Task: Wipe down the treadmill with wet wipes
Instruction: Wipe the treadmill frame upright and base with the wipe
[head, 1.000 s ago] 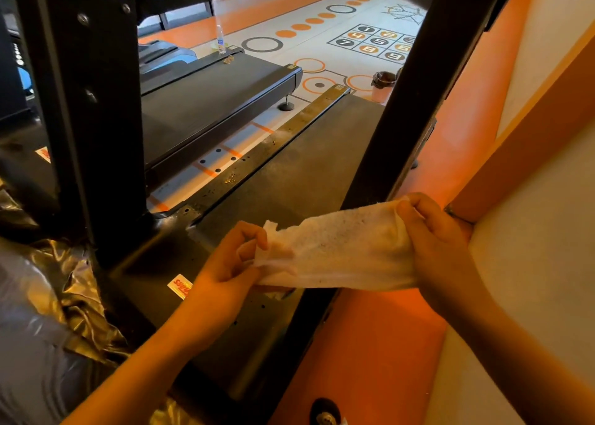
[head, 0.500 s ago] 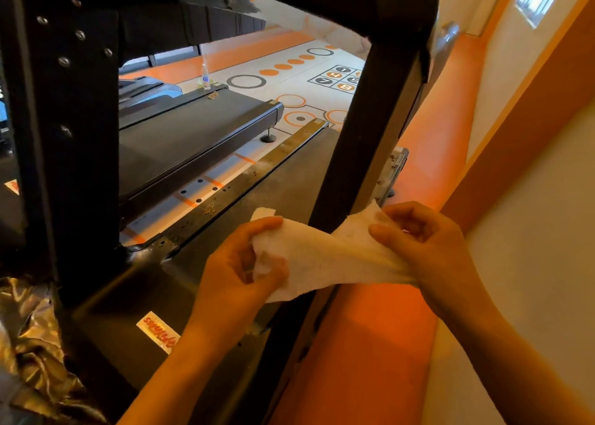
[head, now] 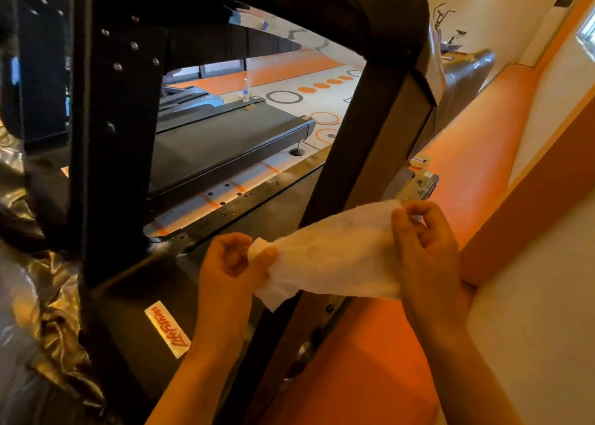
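A white wet wipe (head: 335,257), lightly soiled, is stretched between my hands in front of the black treadmill's right upright (head: 370,135). My left hand (head: 231,263) pinches its left end with curled fingers. My right hand (head: 425,244) pinches the right upper corner between thumb and fingertips. The treadmill's dark deck (head: 267,212) runs away behind the wipe, and its front cover carries a white and red sticker (head: 167,328). The left upright (head: 109,135) with bolts stands at the left.
A second treadmill (head: 225,138) lies parallel on the left, with a small bottle (head: 246,90) at its far end. Crumpled shiny plastic wrap (head: 35,296) fills the lower left. An orange floor strip (head: 467,167) and a cream wall (head: 541,296) bound the right.
My view has tilted up and closer, showing the curved top of the frame. Both hands have risen slightly and pulled the wipe wider and flatter between them.
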Demonstrator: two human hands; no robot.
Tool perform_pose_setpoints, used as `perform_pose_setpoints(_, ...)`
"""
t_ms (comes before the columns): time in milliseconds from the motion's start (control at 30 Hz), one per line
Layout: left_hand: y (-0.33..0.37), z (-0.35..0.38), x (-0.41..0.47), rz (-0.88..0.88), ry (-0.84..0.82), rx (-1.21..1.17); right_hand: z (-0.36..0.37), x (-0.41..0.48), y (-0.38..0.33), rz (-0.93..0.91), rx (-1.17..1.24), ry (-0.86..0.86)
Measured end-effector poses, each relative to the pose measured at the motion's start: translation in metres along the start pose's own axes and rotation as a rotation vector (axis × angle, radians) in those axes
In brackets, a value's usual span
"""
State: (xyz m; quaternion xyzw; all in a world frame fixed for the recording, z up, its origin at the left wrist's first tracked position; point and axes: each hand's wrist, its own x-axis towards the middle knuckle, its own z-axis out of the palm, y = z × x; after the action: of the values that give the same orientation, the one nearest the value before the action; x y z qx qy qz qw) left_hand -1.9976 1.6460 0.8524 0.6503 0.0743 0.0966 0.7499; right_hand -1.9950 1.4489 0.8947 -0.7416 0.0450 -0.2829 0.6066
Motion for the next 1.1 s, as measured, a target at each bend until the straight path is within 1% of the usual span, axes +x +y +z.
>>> perform_pose_setpoints(67,-0.006,0.003,0.0,-0.167,0.062,-0.068,0.002,-0.003,0.002,-0.035,0.003,-0.038)
perform_pose_setpoints(133,-0.012,0.0,-0.001,-0.294,0.091,-0.136,0.004,-0.004,0.003,-0.04,0.029,-0.062)
perform_pose_setpoints(300,-0.02,-0.001,0.004,-0.494,0.083,-0.212,0.011,-0.005,0.003,-0.076,0.022,-0.108)
perform_pose_setpoints(333,-0.02,0.0,0.006,-0.508,0.081,-0.223,0.012,-0.004,0.002,-0.087,0.002,-0.113)
perform_pose_setpoints(367,-0.02,0.0,0.009,-0.484,0.063,-0.244,0.013,-0.004,0.002,-0.094,-0.015,-0.115)
perform_pose_setpoints(433,-0.019,-0.001,0.014,-0.378,0.012,-0.287,0.015,-0.004,0.001,-0.09,-0.027,-0.097)
perform_pose_setpoints(467,-0.018,-0.002,0.018,-0.338,0.006,-0.272,0.016,-0.004,0.001,-0.082,-0.02,-0.088)
perform_pose_setpoints(600,-0.017,0.006,0.057,-0.226,0.073,-0.109,0.023,-0.005,-0.002,-0.065,-0.019,-0.052)
perform_pose_setpoints(667,-0.015,0.018,0.082,-0.152,0.077,-0.022,0.03,-0.003,-0.004,-0.075,-0.039,-0.065)
perform_pose_setpoints(733,-0.012,0.03,0.105,-0.115,0.062,0.037,0.039,0.0,-0.007,-0.091,-0.072,-0.047)
perform_pose_setpoints(833,-0.008,0.038,0.13,-0.074,-0.001,0.046,0.056,0.003,-0.013,-0.082,-0.062,0.073)
perform_pose_setpoints(967,-0.008,0.037,0.161,-0.079,-0.04,0.013,0.077,0.006,-0.019,-0.048,-0.077,0.284)
perform_pose_setpoints(1100,-0.017,0.049,0.178,-0.087,-0.172,0.002,0.096,-0.002,-0.022,-0.025,-0.171,0.426)
